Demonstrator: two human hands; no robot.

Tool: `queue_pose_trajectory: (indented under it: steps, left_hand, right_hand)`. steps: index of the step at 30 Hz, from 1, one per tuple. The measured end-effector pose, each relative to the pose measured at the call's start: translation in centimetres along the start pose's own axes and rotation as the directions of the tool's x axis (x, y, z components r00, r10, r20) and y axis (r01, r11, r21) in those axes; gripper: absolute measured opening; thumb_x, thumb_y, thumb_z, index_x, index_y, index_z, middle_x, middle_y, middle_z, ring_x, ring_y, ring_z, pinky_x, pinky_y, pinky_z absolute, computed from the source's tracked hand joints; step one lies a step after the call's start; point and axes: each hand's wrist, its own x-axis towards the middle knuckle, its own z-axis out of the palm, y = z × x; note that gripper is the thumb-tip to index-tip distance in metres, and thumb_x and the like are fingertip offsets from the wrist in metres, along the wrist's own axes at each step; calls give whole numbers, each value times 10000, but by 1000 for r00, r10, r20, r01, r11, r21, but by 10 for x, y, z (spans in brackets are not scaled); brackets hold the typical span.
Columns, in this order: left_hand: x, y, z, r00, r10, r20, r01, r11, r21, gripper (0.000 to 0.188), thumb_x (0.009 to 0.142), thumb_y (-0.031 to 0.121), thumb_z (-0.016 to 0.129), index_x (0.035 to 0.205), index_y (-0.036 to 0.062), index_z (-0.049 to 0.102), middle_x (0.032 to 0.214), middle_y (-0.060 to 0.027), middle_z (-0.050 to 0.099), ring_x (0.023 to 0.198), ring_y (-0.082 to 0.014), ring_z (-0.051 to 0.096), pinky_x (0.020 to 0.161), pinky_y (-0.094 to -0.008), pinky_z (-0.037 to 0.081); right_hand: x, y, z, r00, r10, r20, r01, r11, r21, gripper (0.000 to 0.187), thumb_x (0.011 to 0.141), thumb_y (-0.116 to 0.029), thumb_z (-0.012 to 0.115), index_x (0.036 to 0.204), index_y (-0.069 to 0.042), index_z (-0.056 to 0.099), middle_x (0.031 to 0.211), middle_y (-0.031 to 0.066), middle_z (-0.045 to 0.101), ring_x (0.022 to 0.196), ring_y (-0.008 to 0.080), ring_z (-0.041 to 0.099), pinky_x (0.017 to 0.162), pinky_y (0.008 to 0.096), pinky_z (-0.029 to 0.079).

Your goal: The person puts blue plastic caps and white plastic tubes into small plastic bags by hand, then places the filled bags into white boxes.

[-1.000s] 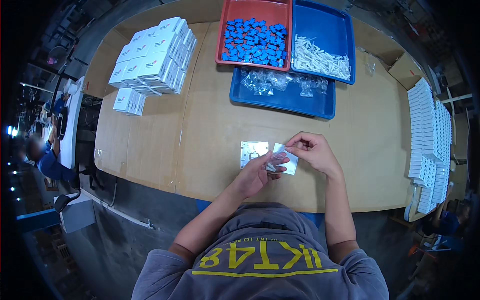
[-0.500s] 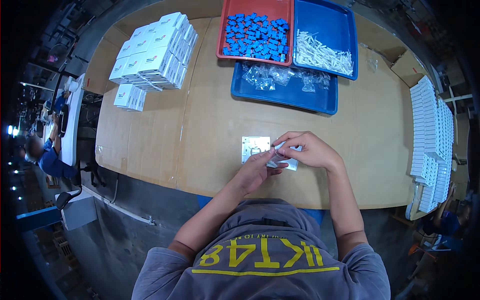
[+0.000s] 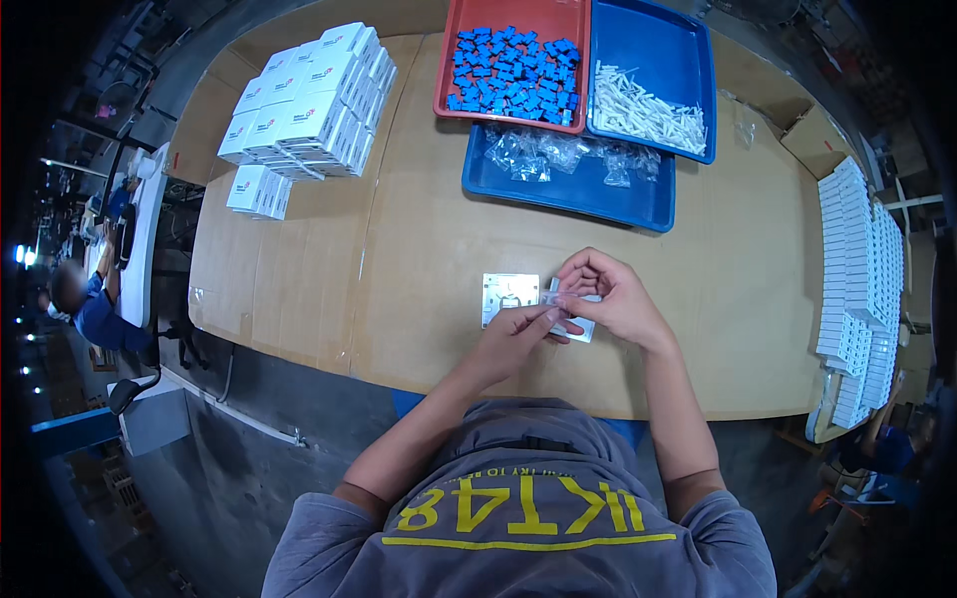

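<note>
Both my hands are together above the near middle of the table. A small clear plastic bag is pinched between the fingertips of my left hand and my right hand. What the bag contains is too small to make out. Below my fingers lies a white box, partly hidden by my right hand. Just left of it, flat on the table, is a square white piece with a dark curved shape on it.
Ahead stand a red tray of blue plastic parts, a blue tray of white sticks and a lower blue tray of clear bags. White boxes are stacked at left, more at right. A person sits far left.
My right hand has shifted slightly, its fingers now raised and more spread. My left fingers have turned inward around the clear bag, which shows more between the hands.
</note>
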Motion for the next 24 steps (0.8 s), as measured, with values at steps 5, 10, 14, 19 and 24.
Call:
queue_pose_trajectory:
  steps: [5, 10, 14, 19, 24]
  left_hand:
    - [-3, 7, 9, 982, -15, -189, 27, 998, 60, 316, 1113, 196, 551, 1287, -41, 667, 1115, -85, 746, 1034, -132, 700, 947, -287, 537]
    - [-8, 17, 8, 871, 201, -449, -184, 980, 81, 184, 1048, 80, 658, 1190, -36, 644, 1075, -35, 694, 968, -70, 643, 871, -230, 521]
    - [-6, 10, 5, 839, 297, -455, -325, 945, 18, 169, 1049, 70, 654, 1179, -38, 642, 1080, -44, 692, 975, -72, 642, 865, -223, 523]
    - [-6, 15, 10, 813, 321, -486, -381, 924, -26, 162, 1056, 71, 643, 1176, -38, 642, 1073, -47, 691, 970, -74, 645, 863, -224, 524]
    - [-7, 14, 7, 824, 303, -479, -349, 937, -7, 171, 1058, 73, 638, 1189, -36, 636, 1081, -60, 692, 978, -76, 651, 863, -230, 528]
  right_hand:
    - [-2, 0, 22, 982, -102, -158, 132, 973, 188, 421, 908, 85, 738, 1297, 30, 588, 1003, 60, 692, 944, 106, 687, 849, 245, 562]
    - [-1, 4, 29, 969, -142, -202, 183, 962, 203, 414, 907, 108, 727, 1291, 38, 589, 1016, 77, 701, 965, 121, 697, 868, 254, 572]
    - [1, 1, 35, 968, -95, -233, 160, 946, 280, 401, 904, 107, 731, 1278, 45, 599, 1111, 133, 718, 1023, 158, 712, 908, 289, 592]
    - [0, 6, 33, 978, -34, -206, 114, 912, 393, 220, 930, 84, 716, 1143, 57, 671, 1218, 186, 712, 1050, 193, 727, 934, 320, 602]
    - [-3, 10, 33, 980, -26, -195, 107, 902, 419, 133, 962, 42, 702, 1094, 53, 695, 1165, 175, 737, 1008, 208, 747, 908, 327, 614]
